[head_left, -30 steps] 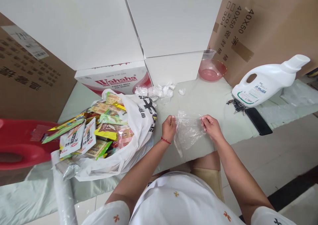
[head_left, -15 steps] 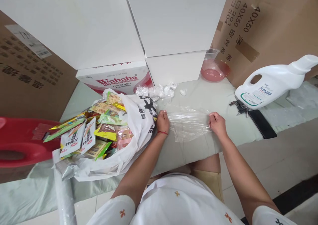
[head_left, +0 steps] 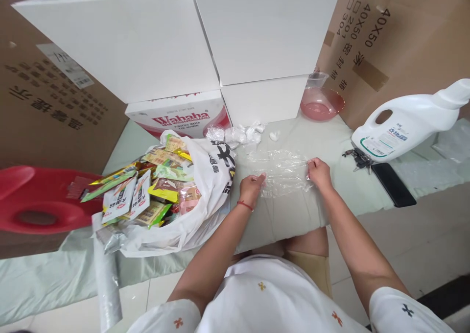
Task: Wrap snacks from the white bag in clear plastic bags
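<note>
A thin clear plastic sheet (head_left: 286,169) is stretched just over the cloth-covered table (head_left: 271,225), between my two hands. My left hand (head_left: 251,190) pinches its left edge, and a red string circles that wrist. At the sheet's right edge my right hand (head_left: 319,174) is closed on the film. Left of my left hand lies a white plastic bag (head_left: 215,191), open and full of colourful snack packets (head_left: 147,191). Several crumpled clear plastic bundles (head_left: 238,134) sit behind the sheet, with a small white piece (head_left: 273,135) beside them.
White boxes (head_left: 121,49) and a Wahaha carton (head_left: 179,113) stand behind. A pink-bottomed bowl (head_left: 322,103), white bottle (head_left: 407,122), keys (head_left: 358,159) and black phone (head_left: 393,184) are right. A red container (head_left: 44,196) and plastic roll (head_left: 106,279) are left.
My left hand has moved right, closer to my right hand, and the film between them is less taut and more crumpled. The view has shifted slightly.
</note>
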{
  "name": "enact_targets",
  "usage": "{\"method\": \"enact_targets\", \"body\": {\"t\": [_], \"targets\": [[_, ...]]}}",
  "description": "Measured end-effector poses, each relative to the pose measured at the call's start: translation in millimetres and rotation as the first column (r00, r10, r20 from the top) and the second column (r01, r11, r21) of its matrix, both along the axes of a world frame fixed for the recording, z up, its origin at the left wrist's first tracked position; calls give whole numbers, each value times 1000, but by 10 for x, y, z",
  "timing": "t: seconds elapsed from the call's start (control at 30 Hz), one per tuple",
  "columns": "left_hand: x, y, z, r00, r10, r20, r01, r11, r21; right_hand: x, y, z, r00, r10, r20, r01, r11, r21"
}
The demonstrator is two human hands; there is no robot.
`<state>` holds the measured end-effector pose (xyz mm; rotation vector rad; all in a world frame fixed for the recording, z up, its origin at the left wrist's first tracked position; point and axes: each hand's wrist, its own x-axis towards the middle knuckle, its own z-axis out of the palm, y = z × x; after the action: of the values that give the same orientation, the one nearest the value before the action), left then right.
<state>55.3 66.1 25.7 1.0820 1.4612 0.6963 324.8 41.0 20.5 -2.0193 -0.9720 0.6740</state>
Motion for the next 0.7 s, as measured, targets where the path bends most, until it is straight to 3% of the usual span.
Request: {"method": "enact_targets", "body": {"t": [0.17, 0.3, 0.4, 0.43, 0.5, 0.57, 0.6, 0.63, 0.7], "targets": [[-189, -86, 61, 999, -49, 3, 49, 995, -83, 117, -19, -47, 999, 45, 16, -44, 999, -22], [-466, -419, 178, 995, -73, -62, 68, 994, -81, 143, -21, -11, 993, 116, -18, -117, 993, -33], [-598, -784, 508, 977, -17, -214, 41, 993, 109, 72, -27, 53, 991, 132, -19, -132, 990, -45], [-600, -875, 683, 946, 19, -325, 74, 960, 270, 41, -30, 78, 990, 144, -15, -144, 988, -51], [-514, -943, 1073, 900, 138, -413, 127, 824, 553, -18, -32, 125, 985, 172, 8, -171, 984, -55], [-309, -825, 1383, 902, 134, -410, 203, 707, 677, -71, -28, 156, 979, 198, 41, -196, 979, -51], [-175, -701, 1461, 900, 71, -430, 267, 689, 673, -93, -22, 164, 976, 210, 60, -207, 977, -51], [-34, -546, 1473, 887, -9, -462, 337, 697, 633, -113, -16, 166, 971, 224, 82, -220, 974, -52], [223, -187, 1312, 844, -172, -507, 446, 750, 488, -139, -1, 156, 958, 256, 129, -250, 966, -60]]}}
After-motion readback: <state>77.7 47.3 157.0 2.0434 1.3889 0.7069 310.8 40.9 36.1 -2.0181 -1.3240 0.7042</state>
